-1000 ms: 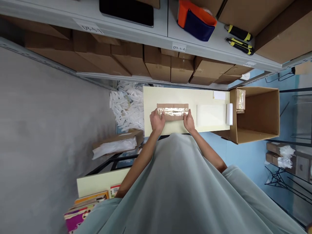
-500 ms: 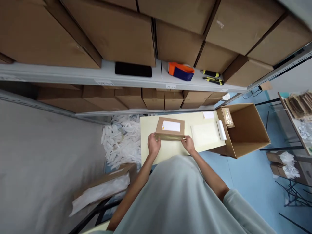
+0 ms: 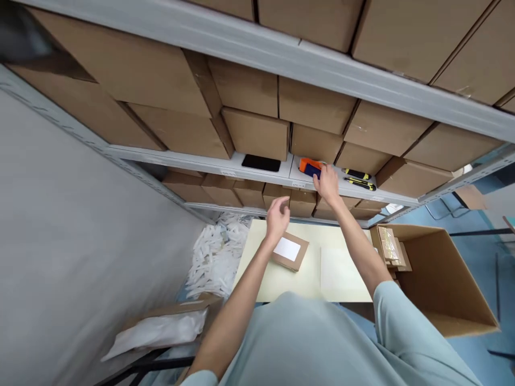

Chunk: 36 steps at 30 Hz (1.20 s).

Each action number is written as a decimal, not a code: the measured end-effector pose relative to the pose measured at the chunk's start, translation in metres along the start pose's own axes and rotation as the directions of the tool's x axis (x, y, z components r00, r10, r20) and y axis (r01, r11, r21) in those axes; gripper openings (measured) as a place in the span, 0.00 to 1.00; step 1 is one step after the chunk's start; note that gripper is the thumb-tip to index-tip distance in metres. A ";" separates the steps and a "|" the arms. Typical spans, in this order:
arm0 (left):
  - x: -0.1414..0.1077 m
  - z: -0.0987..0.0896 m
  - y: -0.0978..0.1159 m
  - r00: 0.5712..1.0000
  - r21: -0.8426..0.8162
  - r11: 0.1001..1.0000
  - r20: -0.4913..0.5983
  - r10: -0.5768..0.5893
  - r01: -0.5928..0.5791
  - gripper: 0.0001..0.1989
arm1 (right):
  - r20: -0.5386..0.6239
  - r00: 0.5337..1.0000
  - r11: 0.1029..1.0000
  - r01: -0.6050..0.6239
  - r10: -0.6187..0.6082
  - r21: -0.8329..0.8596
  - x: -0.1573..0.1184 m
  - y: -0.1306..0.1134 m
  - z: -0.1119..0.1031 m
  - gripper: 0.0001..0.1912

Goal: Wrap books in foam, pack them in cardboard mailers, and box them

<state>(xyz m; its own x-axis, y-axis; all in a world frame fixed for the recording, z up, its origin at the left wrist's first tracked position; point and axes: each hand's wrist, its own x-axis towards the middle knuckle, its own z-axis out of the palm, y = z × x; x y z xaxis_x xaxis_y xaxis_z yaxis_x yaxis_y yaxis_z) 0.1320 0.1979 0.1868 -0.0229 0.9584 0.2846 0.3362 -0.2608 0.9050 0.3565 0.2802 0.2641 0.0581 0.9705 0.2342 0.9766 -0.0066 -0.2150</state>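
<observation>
My right hand reaches up to the shelf and has its fingers closed round the end of an orange and dark-blue tape dispenser. My left hand hangs in the air above the work table, fingers loosely curved and apart, holding nothing. Below it a small brown cardboard box with a white label lies at an angle on the pale yellow table top. My left forearm hides part of the box's left side.
On the shelf are a black phone and two yellow-black cutters. Cardboard boxes fill the racks. A big open carton with small packages stands right of the table; shredded white paper lies left.
Both hands have let go of the small box, which now lies turned. My right hand has moved up to the tape dispenser; my left has risen. The view has tilted up towards the shelves.
</observation>
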 end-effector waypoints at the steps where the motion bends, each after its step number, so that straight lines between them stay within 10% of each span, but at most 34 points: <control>1: 0.010 0.008 0.022 0.998 -0.018 0.998 -0.025 0.061 -0.062 0.20 | 0.062 0.998 0.999 -0.011 0.014 -0.046 0.018 -0.003 -0.004 0.29; 6: 0.003 0.038 0.080 0.973 -0.026 0.977 -0.107 0.206 -0.210 0.19 | 0.267 0.964 0.991 0.036 0.000 -0.130 0.049 -0.001 -0.005 0.29; 11: -0.067 0.053 0.056 0.987 -0.017 0.997 -0.147 0.071 -0.074 0.16 | 0.161 0.974 0.964 0.116 -0.158 0.240 -0.006 0.030 0.015 0.23; 16: -0.154 0.064 0.036 0.974 -0.033 0.997 -0.214 -0.080 0.075 0.13 | 0.206 0.937 0.413 -0.075 -0.283 0.908 -0.162 0.043 0.048 0.29; 22: -0.240 0.070 0.065 0.960 0.088 0.988 -0.262 -0.099 0.126 0.10 | 0.474 0.841 0.028 -0.484 -0.263 0.875 -0.293 0.035 0.041 0.35; 28: -0.268 0.057 0.075 0.991 0.192 0.975 -0.094 -0.100 0.116 0.10 | 0.540 0.780 0.016 -0.565 -0.317 0.825 -0.316 0.046 0.040 0.35; 36: -0.272 0.040 0.053 0.978 0.162 0.967 0.034 -0.204 0.196 0.09 | 0.480 0.816 0.304 -0.391 -0.323 0.869 -0.326 0.059 0.055 0.34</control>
<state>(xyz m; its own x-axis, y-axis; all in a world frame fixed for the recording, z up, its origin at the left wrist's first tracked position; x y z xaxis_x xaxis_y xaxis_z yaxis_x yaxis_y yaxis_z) 0.1941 -0.0722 0.1444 -0.0585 0.9948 0.0834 0.4728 -0.0460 0.8800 0.3842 -0.0236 0.1223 -0.3669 0.9097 -0.1943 0.0943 -0.1714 -0.9807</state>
